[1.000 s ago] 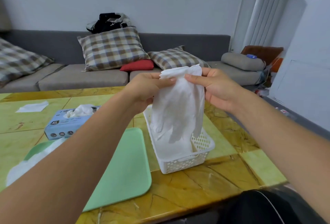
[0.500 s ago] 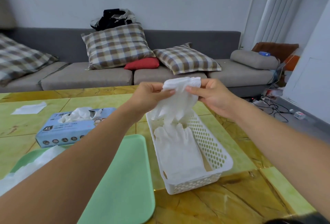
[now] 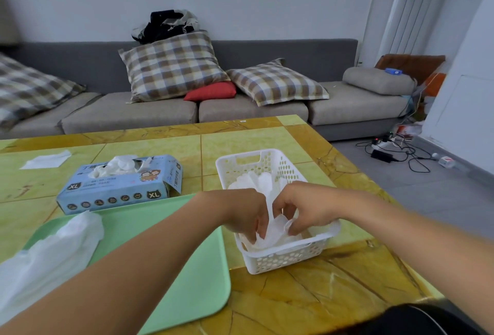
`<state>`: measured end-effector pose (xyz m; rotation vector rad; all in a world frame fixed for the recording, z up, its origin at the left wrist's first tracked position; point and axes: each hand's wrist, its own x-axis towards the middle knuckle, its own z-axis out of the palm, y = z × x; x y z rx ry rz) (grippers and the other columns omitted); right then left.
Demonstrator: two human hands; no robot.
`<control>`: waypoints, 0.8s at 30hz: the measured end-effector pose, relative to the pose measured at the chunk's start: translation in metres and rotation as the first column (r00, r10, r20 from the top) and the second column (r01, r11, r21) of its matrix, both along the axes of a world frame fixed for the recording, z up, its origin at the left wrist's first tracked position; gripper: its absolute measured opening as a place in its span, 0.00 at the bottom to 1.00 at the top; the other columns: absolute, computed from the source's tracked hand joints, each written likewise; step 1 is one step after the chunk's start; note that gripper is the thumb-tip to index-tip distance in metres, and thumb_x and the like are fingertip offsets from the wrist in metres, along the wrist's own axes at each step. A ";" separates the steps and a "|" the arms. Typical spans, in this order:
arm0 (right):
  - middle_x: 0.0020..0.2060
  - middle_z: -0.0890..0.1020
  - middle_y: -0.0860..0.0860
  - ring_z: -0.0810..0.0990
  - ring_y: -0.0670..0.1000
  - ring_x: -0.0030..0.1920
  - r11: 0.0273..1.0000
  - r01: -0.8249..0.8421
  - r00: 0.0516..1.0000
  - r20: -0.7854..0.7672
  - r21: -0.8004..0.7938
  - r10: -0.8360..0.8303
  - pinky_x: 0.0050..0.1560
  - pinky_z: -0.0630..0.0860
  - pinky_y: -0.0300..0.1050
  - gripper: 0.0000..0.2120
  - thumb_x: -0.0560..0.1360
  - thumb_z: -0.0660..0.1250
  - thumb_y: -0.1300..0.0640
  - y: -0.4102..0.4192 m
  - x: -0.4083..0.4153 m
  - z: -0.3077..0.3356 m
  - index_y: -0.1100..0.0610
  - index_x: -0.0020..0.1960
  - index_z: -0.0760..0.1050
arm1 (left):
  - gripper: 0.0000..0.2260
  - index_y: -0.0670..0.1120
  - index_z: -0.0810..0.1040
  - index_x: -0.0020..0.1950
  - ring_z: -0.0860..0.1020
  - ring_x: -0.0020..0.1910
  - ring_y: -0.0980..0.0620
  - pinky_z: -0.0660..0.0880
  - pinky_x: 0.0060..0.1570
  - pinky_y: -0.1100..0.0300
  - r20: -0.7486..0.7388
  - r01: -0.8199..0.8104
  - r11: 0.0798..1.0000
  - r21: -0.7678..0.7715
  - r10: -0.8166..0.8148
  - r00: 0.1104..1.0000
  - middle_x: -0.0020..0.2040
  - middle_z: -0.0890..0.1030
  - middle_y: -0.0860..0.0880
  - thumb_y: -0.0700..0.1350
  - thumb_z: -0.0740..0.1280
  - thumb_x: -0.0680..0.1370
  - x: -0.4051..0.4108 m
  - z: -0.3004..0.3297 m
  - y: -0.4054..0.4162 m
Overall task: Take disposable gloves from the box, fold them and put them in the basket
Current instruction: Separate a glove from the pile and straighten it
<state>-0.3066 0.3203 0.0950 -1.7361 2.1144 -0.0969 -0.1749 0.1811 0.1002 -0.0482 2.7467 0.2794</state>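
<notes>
Both hands have dropped from chest height into the white basket, carrying the folded glove down with them. Left hand has fingers curled, pinching the glove's left side; right hand is curled too, pinching its right side. Glove sits inside the basket's near half, on top of other white gloves; fingertips are buried in the plastic, exact contact hard to make out. Glove box stands left, beyond the green tray, another glove poking from its slot. Loose glove lies on the tray, cut off at frame left. Basket sits near the counter right edge; open counter in front of it.
</notes>
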 end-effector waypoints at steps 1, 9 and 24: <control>0.46 0.85 0.49 0.84 0.49 0.49 0.999 -0.012 1.000 -0.002 0.047 0.012 0.52 0.81 0.52 0.12 0.69 0.77 0.59 0.001 0.001 0.001 0.51 0.51 0.82 | 0.10 0.51 0.85 0.55 0.80 0.49 0.55 0.78 0.51 0.60 0.039 0.006 1.000 -0.018 -0.005 0.999 0.48 0.83 0.56 0.43 0.75 0.75 -0.001 -0.001 0.003; 0.39 0.84 0.45 0.80 0.39 0.37 0.991 0.126 0.989 0.080 0.033 -0.128 0.40 0.75 0.38 0.06 0.77 0.71 0.53 -0.020 -0.001 0.009 0.53 0.46 0.86 | 0.14 0.50 0.82 0.62 0.77 0.57 0.50 0.75 0.60 0.55 0.218 -0.044 0.994 -0.100 0.065 0.974 0.57 0.80 0.53 0.47 0.64 0.78 -0.011 0.003 0.016; 0.79 0.56 0.49 0.65 0.58 0.76 0.962 0.223 0.958 -0.219 0.157 -0.186 0.68 0.73 0.57 0.56 0.65 0.81 0.46 -0.077 -0.017 -0.031 0.47 0.81 0.48 | 0.21 0.47 0.72 0.67 0.75 0.61 0.46 0.67 0.64 0.51 0.006 -0.217 0.821 -0.529 0.259 0.966 0.53 0.74 0.49 0.50 0.71 0.76 -0.028 -0.022 0.023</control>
